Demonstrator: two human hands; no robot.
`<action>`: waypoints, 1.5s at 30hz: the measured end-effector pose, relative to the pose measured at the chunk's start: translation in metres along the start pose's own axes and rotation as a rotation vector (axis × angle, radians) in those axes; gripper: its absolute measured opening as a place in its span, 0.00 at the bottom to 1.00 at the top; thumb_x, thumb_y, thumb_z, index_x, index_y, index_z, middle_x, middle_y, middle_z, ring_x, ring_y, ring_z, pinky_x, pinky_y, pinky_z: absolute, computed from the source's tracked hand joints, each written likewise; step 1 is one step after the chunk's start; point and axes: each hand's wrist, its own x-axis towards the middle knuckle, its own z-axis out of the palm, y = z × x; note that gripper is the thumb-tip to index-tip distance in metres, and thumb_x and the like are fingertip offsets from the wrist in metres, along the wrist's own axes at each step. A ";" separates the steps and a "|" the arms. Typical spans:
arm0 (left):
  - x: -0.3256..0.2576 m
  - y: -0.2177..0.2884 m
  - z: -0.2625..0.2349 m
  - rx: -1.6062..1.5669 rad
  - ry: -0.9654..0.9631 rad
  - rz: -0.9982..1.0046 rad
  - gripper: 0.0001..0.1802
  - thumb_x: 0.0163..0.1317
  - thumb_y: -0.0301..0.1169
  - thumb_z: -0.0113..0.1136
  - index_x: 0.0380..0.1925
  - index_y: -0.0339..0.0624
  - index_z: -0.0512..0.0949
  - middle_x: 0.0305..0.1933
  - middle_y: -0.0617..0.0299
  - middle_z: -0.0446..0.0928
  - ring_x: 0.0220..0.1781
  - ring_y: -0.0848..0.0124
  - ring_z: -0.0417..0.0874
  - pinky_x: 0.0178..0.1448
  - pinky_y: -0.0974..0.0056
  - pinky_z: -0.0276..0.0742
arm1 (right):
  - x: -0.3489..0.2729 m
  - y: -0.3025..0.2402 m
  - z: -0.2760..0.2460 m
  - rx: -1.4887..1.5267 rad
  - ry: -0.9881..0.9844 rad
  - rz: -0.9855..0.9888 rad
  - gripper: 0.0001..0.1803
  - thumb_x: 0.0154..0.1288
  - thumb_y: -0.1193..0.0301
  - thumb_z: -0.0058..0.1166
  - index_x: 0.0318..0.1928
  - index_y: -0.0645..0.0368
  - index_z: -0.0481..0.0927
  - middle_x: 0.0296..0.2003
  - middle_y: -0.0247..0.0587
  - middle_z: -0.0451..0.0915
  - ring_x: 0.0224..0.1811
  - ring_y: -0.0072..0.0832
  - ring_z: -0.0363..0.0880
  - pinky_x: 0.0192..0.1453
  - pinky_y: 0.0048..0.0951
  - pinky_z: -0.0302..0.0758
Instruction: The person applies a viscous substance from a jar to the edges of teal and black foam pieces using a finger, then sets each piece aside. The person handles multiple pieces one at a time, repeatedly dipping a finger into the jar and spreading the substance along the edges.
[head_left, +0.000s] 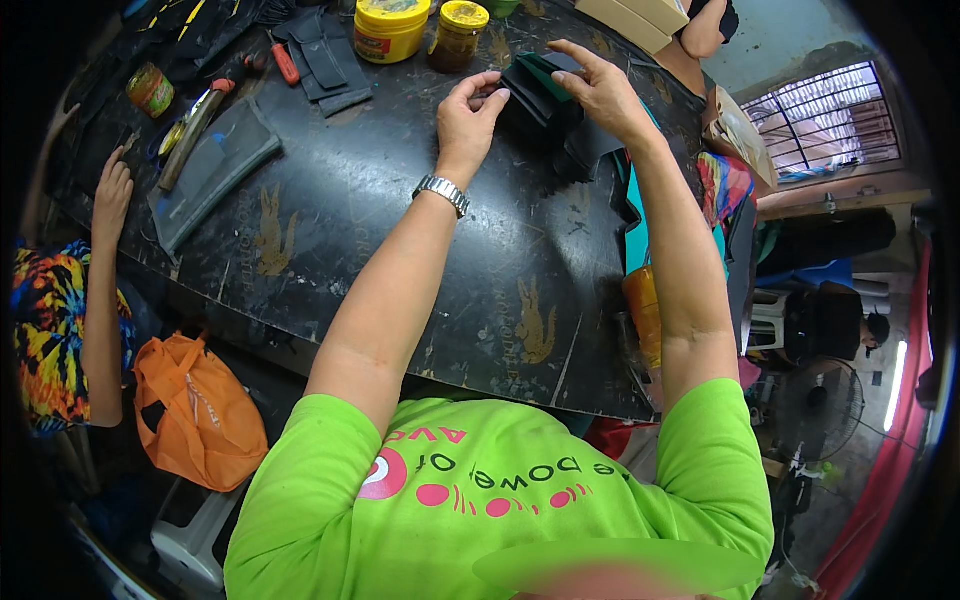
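Observation:
Black folded pieces of leather-like sheet (540, 112) stand bunched at the far middle of the table, with a dark green face showing at the top. My left hand (468, 118) is closed, thumb and fingertips pinching at their left edge. Over their right side comes my right hand (603, 95), its thumb against the green part and its index finger stretched past the far edge. Its other fingers are partly hidden. Another black folded piece (578, 155) lies just nearer to me, below the bunch.
Yellow tubs (392, 30) and a brown jar (458, 38) stand at the back. Left of them lie black cut pieces (325, 62), a red-handled tool (286, 64) and a grey folded sheet (215, 170). Another person's hand (112, 195) rests at the left. An orange bag (195, 410) sits below the table edge.

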 end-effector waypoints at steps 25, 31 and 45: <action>0.032 -0.001 0.003 0.359 -0.042 -0.104 0.23 0.50 0.41 0.72 0.45 0.42 0.85 0.44 0.56 0.86 0.46 0.61 0.86 0.53 0.60 0.80 | 0.010 -0.002 0.009 -0.240 0.092 -0.116 0.29 0.60 0.73 0.51 0.65 0.49 0.76 0.45 0.62 0.84 0.49 0.55 0.84 0.59 0.49 0.78; 0.029 -0.010 -0.003 0.268 -0.048 0.028 0.23 0.50 0.43 0.77 0.44 0.44 0.86 0.44 0.57 0.87 0.46 0.63 0.86 0.53 0.61 0.79 | 0.010 0.008 0.005 -0.152 0.071 -0.033 0.31 0.61 0.69 0.60 0.66 0.48 0.75 0.46 0.58 0.86 0.50 0.50 0.86 0.59 0.42 0.80; 0.028 0.005 -0.002 0.309 -0.083 -0.022 0.19 0.56 0.33 0.75 0.47 0.38 0.85 0.46 0.59 0.86 0.47 0.71 0.85 0.54 0.66 0.79 | -0.004 -0.025 0.022 -0.441 0.011 -0.158 0.47 0.52 0.62 0.75 0.73 0.44 0.66 0.44 0.56 0.87 0.48 0.49 0.87 0.57 0.43 0.82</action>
